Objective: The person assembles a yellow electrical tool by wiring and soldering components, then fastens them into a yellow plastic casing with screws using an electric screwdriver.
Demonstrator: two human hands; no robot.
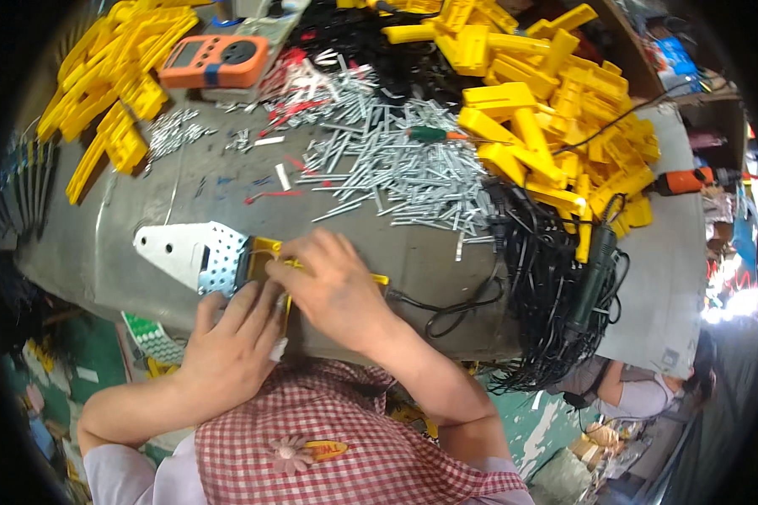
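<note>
1. A yellow plastic housing fitted with a flat, perforated silver metal blade (195,252) is lying at the near edge of the grey desk (446,269), its long axis running left to right, with the blade's blunt tip pointing to the person's left.
2. The left hand (227,349) is resting on the near side of the yellow housing, fingers curled loosely against it, pressing it down rather than wrapping around it.
3. The right hand (333,286) is lying over the housing's top, fingers bent and pinching at its yellow edge; what sits under the fingertips is hidden.
4. A black cord (446,307) is trailing from the housing's right end toward a tangled heap of black cables (547,295).
5. A dark green powered screwdriver (594,278) is lying on that heap.
6. Beyond the hands, a scatter of silver metal pins (396,164) is covering the desk's middle.
7. Piles of yellow plastic shells (547,109) are standing at far right and far left, with an orange handheld meter (215,61) well apart at the far left.
</note>
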